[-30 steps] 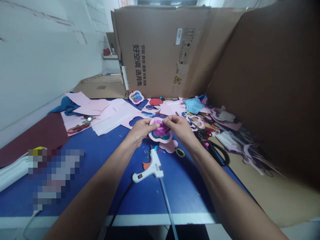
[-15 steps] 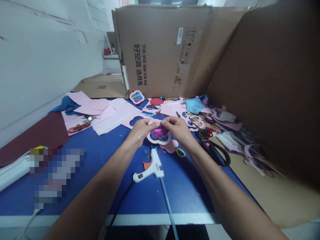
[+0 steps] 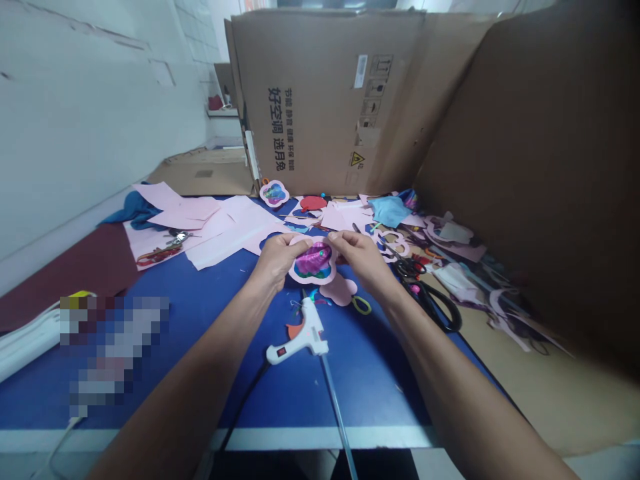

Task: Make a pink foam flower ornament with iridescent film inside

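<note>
Between my hands is a pink-edged paper flower (image 3: pixel 313 275) with a shiny purple, blue and green middle. My left hand (image 3: pixel 278 259) pinches its left edge between thumb and fingers. At the upper right edge, the thumb and fingers of my right hand (image 3: pixel 359 253) are closed on the rim. Just below, a plain pink flower cutout (image 3: pixel 339 291) with a yellow-green loop (image 3: pixel 361 305) lies on the blue table. A white glue gun (image 3: pixel 306 333) with an orange trigger rests nearest to me, its nozzle pointing at the paper flower and a clear glue stick (image 3: pixel 336 397) in its back.
Black scissors (image 3: pixel 430 307) lie right of my right hand among paper scraps (image 3: pixel 465 287). Pink paper sheets (image 3: pixel 225 230) and small clippers (image 3: pixel 179 236) are at left. A finished-looking flower (image 3: pixel 274 193) leans against the big cardboard box (image 3: pixel 325 100). A white power strip (image 3: pixel 30 340) is at far left.
My right hand has shifted slightly right, from the top middle of the paper flower to its upper right edge. More of the purple middle and a small green dot now show.
</note>
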Motion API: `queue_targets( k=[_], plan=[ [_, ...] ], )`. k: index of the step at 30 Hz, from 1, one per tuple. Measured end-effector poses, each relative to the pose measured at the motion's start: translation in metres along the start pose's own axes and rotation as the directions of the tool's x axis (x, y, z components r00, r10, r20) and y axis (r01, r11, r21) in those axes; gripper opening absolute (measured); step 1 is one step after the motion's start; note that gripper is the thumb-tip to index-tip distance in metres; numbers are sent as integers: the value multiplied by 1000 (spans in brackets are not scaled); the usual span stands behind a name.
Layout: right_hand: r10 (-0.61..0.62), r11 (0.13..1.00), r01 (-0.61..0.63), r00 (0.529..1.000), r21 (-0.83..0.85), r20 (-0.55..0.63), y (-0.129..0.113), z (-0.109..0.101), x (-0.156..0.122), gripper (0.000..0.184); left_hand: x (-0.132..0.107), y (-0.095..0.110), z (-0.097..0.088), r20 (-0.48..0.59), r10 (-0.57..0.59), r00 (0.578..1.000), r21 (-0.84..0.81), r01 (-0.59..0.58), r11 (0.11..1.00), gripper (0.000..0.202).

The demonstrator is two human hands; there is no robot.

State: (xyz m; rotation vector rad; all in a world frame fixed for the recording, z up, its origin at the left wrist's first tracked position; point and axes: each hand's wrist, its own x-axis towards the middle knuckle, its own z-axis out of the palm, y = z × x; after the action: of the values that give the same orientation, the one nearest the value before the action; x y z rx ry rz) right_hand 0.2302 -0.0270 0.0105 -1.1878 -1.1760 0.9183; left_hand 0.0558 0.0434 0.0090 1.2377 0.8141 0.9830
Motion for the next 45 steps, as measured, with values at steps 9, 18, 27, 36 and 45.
queue_targets(
  k=[9,18,27,36,45],
  plan=[
    [30,998,-29,999,-48,26,10,5,2,44,-1,3,2,-46,-4,999,-33,2,999,20],
    [49,999,-49,998,-11,34,6,4,1,45,1,2,0,-42,0,999,-26,-1,1000,18],
    [38,999,-38,999,32,14,2,6,0,42,0,0,2,1,-19,1000,-64,19,998,30],
    [28,1000,-28,999,-9,42,-1,5,-1,41,0,0,2,-2,-24,1000,-79,24,997,23],
    [23,1000,-23,1000,0,11,-4,3,-4,35,-3,-2,4,68,4,998,33,-6,999,29]
  ],
)
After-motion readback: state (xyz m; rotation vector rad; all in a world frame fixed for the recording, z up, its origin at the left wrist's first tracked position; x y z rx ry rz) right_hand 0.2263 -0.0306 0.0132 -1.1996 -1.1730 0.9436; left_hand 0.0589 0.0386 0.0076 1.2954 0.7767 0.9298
